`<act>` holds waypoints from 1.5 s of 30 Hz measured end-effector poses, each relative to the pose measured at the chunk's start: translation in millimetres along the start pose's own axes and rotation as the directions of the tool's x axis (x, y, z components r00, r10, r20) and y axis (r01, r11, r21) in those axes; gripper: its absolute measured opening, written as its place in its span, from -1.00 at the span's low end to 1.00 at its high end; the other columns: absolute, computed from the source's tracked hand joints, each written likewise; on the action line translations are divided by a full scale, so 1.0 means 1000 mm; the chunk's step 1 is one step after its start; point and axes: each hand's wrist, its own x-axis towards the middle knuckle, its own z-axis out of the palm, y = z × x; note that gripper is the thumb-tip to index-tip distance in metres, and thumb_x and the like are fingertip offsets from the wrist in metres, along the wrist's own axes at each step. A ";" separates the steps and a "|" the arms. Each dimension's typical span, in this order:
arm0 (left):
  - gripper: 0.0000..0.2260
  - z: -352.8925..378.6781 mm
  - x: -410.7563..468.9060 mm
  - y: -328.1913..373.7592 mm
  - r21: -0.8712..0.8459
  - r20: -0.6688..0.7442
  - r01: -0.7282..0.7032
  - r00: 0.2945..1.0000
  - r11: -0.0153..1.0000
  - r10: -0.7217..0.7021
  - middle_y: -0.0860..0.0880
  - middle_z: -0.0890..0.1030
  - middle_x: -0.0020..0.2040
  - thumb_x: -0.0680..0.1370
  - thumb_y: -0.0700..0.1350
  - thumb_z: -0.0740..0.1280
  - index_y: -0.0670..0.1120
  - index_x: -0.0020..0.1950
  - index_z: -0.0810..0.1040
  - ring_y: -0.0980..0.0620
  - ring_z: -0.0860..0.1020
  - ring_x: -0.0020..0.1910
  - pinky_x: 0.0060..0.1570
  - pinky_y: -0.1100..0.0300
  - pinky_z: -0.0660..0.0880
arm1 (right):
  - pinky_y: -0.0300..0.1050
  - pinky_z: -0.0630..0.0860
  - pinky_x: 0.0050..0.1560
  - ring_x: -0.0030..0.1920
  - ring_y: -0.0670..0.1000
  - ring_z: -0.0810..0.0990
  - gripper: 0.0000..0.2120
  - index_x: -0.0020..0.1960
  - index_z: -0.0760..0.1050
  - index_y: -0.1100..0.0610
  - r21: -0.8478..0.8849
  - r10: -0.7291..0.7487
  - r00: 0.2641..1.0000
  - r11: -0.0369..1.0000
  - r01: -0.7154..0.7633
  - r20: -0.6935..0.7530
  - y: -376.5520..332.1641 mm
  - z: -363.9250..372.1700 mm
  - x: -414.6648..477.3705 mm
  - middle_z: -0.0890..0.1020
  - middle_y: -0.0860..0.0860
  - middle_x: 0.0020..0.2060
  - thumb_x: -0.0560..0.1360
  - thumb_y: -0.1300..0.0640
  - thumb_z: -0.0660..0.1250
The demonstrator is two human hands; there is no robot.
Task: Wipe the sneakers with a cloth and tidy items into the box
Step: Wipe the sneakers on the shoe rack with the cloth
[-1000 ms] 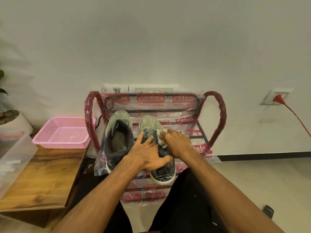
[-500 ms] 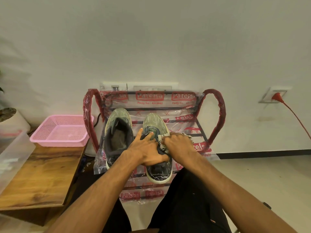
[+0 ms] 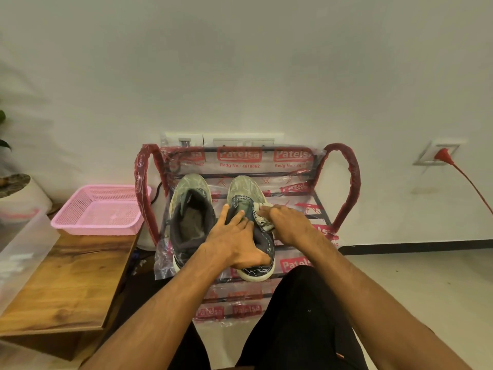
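Where a plastic-wrapped rack [image 3: 344, 182] stands against the white wall [image 3: 240, 62], right of a wooden tabletop [image 3: 66, 276] with a pink basket [image 3: 98, 209], 2 sneakers [image 3: 190, 217] sit on it. The left hand [image 3: 234, 241] lies flat, fingers [image 3: 240, 216] straight, on the right sneaker [image 3: 244, 188]; the right hand [image 3: 289, 225] clutches a cloth [image 3: 262, 218] against its right side.

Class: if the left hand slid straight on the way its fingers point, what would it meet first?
The left hand lies on the right-hand sneaker, so it would first meet that sneaker's green toe, then probably the back rail of the shoe rack.
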 end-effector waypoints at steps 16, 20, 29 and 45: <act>-0.36 0.003 0.004 -0.009 0.016 -0.024 -0.096 0.995 0.995 0.096 -0.08 0.25 0.52 0.49 0.24 0.11 -0.15 0.44 0.30 0.02 -0.04 0.55 0.44 -0.16 -0.36 | 0.02 0.50 0.11 0.18 0.14 0.55 -0.72 0.29 0.45 0.17 -0.179 -0.075 0.996 0.982 0.066 -0.044 -0.009 -0.001 0.004 0.56 0.13 0.17 0.59 0.18 0.26; -0.34 0.004 0.004 -0.010 0.034 -0.031 -0.101 0.994 0.994 0.102 -0.08 0.32 0.48 0.48 0.26 0.10 -0.17 0.41 0.34 0.03 0.01 0.54 0.45 -0.13 -0.34 | -0.01 0.31 0.40 0.44 0.11 0.35 -0.48 0.51 0.25 0.10 -0.260 -0.135 0.988 0.959 0.111 -0.079 0.007 0.006 0.013 0.38 0.06 0.45 0.58 0.25 0.28; -0.41 -0.001 0.005 -0.011 -0.001 -0.022 -0.125 0.992 0.992 0.124 -0.09 0.27 0.51 0.52 0.19 0.13 -0.15 0.44 0.30 0.02 -0.01 0.55 0.45 -0.12 -0.35 | 0.02 0.47 0.20 0.29 0.13 0.49 -0.63 0.35 0.43 0.15 -0.178 -0.162 0.984 0.973 0.147 -0.075 -0.004 0.006 -0.003 0.52 0.09 0.28 0.55 0.21 0.28; -0.31 0.003 0.004 -0.013 0.025 -0.003 -0.106 0.994 0.994 0.106 -0.08 0.18 0.55 0.52 0.22 0.10 -0.17 0.52 0.19 0.05 -0.09 0.56 0.42 -0.11 -0.43 | 0.00 0.47 0.20 0.22 0.11 0.52 -0.51 0.37 0.46 0.01 0.100 -0.153 0.986 0.984 0.146 0.067 0.015 0.002 -0.004 0.58 0.06 0.21 0.45 0.24 0.30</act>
